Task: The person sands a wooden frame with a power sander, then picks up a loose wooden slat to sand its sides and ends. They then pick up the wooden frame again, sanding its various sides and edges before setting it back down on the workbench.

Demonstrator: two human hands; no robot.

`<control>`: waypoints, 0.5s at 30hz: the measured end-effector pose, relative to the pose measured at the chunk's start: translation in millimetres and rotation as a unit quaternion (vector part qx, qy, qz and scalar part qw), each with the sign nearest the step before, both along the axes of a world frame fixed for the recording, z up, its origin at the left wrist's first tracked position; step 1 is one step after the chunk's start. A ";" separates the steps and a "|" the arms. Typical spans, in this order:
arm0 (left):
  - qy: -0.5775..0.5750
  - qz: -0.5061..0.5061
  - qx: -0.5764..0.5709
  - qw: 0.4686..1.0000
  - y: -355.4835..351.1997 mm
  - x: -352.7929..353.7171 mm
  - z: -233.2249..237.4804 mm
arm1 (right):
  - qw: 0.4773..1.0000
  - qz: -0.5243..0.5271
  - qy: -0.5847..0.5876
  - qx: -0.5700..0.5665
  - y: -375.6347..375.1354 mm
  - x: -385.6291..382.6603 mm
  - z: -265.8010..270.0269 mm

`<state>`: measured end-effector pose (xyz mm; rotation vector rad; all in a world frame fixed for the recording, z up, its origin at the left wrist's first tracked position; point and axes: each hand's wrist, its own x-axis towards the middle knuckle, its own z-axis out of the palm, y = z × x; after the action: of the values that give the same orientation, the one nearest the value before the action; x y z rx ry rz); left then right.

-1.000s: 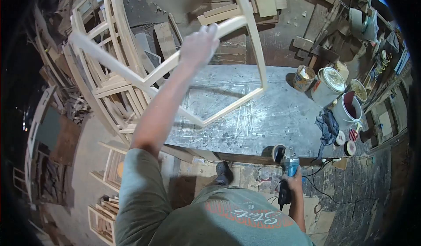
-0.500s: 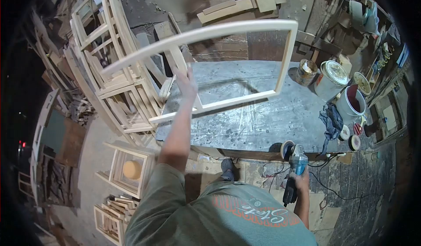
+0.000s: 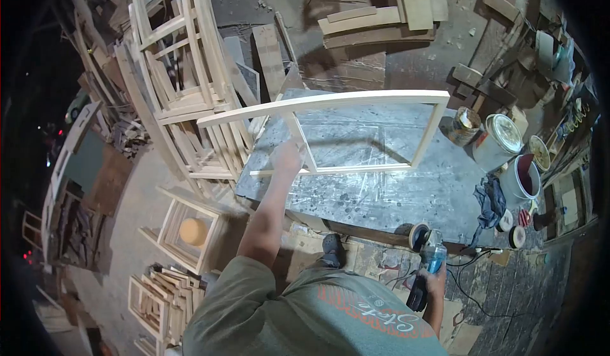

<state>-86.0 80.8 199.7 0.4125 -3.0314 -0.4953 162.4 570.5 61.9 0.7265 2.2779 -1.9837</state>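
A pale wooden frame [image 3: 356,99] stands on edge at the grey workbench [image 3: 356,197], its long lower rail along the bench surface. My left hand [image 3: 288,157] is closed around the frame's crossbar, near the lower rail. Off the bench's front edge, my right hand [image 3: 434,281] grips a blue and black angle grinder [image 3: 433,257] by its body. The grinder's round disc [image 3: 419,236] faces the bench edge, apart from the frame. A cord trails from the tool over the floor at the right.
Several wooden frames [image 3: 184,111] lean in a stack on the left. Buckets [image 3: 506,134], a dark cloth [image 3: 489,202] and sanding discs [image 3: 517,236] sit at the bench's right end. A yellow round object [image 3: 193,231] rests inside frames on the floor. Wood boards [image 3: 375,22] lie beyond the bench.
The wooden frame has come down lower onto the bench, with my left hand still on its crossbar. The grinder stays in my right hand. The camera view has shifted slightly.
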 end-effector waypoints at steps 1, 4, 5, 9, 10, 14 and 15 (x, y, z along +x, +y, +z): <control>0.123 -0.022 -0.041 0.991 3.0 4.6 12.5 | 1.000 -0.004 0.007 -0.002 -0.1 -0.2 -0.8; 0.380 -0.081 -0.142 0.911 17.2 16.7 64.0 | 1.000 0.005 0.017 -0.007 -1.9 -0.4 0.0; 0.399 -0.096 -0.164 0.897 20.5 9.3 86.4 | 1.000 0.010 0.006 0.000 -5.7 -0.7 6.7; 0.191 -0.139 -0.160 0.958 7.1 -39.4 106.0 | 0.999 0.015 -0.014 0.039 -7.1 2.2 9.4; 0.192 -0.156 -0.157 0.956 8.4 -45.2 106.9 | 0.999 0.011 -0.013 0.050 -5.4 1.8 3.3; 0.232 -0.208 -0.184 0.932 32.3 -50.3 83.0 | 0.998 -0.020 -0.007 0.058 -29.4 6.4 48.4; 0.253 -0.223 -0.198 0.920 42.8 -49.4 78.8 | 0.999 -0.025 -0.006 0.048 -27.7 9.3 45.3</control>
<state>-135.4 123.7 278.5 -0.3816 -2.5917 0.0232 171.7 542.8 107.2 0.8091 2.3850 -1.8959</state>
